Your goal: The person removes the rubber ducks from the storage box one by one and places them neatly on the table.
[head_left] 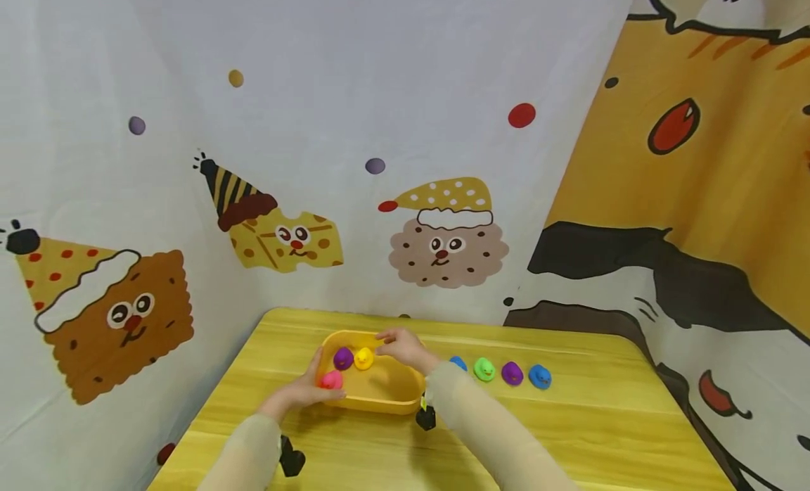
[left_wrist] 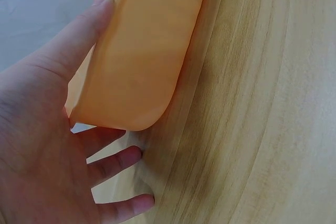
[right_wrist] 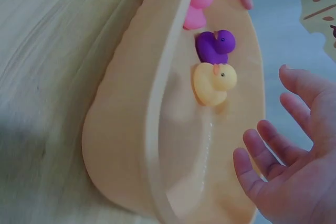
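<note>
Basin (head_left: 380, 406) of yellow-orange plastic is set upright on the wood-grained bench (head_left: 607, 428), toward the far edge. In its left half three rubber ducks are gathered: a pink duck (head_left: 332, 380) near the front left corner and, behind it, a purple duck (head_left: 343, 358) and a yellow duck (head_left: 363, 359) placed side by side. The basin's left end is cradled by the left hand (head_left: 297, 394), the thumb laid along the near rim, the fingers stretched out and fanned at the outer end. The right hand (head_left: 403, 347) is held above the far side, its fingers loosely spread, near the yellow duck but apart from it. To the basin's right, four ducks are lined up on the bench: a half-hidden blue duck (head_left: 458, 363), partly covered by the right sleeve (head_left: 487, 421), then a green duck (head_left: 484, 368), a second purple duck (head_left: 512, 373) and an outermost blue duck (head_left: 541, 376). Behind the bench, a white cloth (head_left: 304, 55) is printed with cartoon foods in party hats.
</note>
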The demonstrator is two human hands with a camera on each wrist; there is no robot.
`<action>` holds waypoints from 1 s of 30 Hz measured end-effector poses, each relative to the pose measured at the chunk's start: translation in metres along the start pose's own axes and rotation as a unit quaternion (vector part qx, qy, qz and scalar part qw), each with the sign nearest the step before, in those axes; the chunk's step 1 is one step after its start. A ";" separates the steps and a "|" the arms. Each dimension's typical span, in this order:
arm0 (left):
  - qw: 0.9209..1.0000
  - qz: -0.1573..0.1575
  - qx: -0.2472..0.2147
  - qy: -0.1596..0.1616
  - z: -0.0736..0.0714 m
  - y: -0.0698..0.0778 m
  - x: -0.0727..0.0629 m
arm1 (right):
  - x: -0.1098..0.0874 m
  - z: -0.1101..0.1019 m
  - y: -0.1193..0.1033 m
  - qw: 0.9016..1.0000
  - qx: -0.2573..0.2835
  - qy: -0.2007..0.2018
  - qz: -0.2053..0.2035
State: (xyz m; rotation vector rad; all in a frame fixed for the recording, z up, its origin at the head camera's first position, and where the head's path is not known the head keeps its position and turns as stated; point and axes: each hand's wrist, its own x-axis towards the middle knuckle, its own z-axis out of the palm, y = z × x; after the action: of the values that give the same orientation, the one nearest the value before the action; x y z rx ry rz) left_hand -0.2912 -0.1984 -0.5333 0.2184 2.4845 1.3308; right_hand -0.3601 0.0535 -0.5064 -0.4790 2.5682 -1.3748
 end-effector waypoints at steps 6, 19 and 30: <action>1.000 -0.009 -0.005 0.006 0.000 -0.002 0.002 | 0.004 0.013 -0.004 1.000 0.008 0.002 -0.002; 1.000 0.000 -0.022 0.000 0.001 -0.012 0.007 | 0.012 0.033 0.002 1.000 -0.013 -0.012 -0.003; 1.000 0.000 -0.021 0.012 0.002 -0.015 0.009 | 0.016 0.043 0.001 0.999 -0.026 -0.025 -0.009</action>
State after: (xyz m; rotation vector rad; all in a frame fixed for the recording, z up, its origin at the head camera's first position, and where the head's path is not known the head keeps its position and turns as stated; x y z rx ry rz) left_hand -0.2990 -0.2025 -0.5482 0.1928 2.4740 1.3915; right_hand -0.3620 0.0151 -0.5311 -0.5403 2.5713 -1.2871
